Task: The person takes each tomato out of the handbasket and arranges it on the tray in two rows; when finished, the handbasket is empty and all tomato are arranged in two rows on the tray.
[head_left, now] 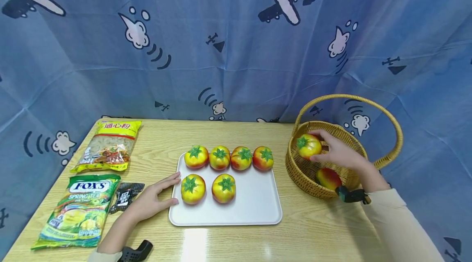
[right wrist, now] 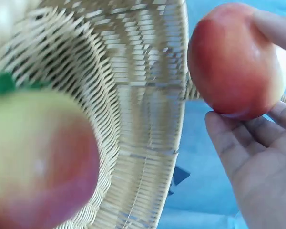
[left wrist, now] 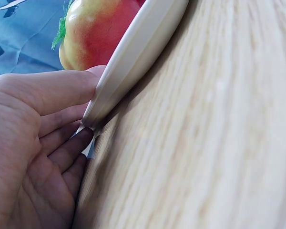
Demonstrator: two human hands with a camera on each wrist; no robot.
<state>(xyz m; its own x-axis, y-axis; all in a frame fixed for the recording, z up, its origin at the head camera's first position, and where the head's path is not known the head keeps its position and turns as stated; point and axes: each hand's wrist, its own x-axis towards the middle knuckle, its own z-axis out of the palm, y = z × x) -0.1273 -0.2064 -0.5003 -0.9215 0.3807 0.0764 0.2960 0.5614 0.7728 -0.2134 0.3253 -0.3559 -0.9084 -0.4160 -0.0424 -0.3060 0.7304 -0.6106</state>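
My right hand [head_left: 337,150] holds a red-and-yellow persimmon [head_left: 309,146] with a green leafy top, thumb and fingers around its sides, over the wicker basket [head_left: 300,178]. In the right wrist view the held persimmon [right wrist: 238,62] shows its smooth red side, level with the basket's rim. Another persimmon [head_left: 329,178] lies inside the basket. On the left, my left hand [head_left: 149,201] rests at the left edge of a white tray [head_left: 254,208], its fingertips against the rim. In the left wrist view the thumb [left wrist: 62,90] lies along that rim, below a persimmon [left wrist: 97,33].
On the tray, several persimmons [head_left: 219,158] form a back row, and two [head_left: 223,188] sit in front. To the left lie a yellow pasta bag [head_left: 110,147], a green candy bag [head_left: 79,213] and a small black packet [head_left: 125,196]. The basket's tall handle [head_left: 350,96] arches up.
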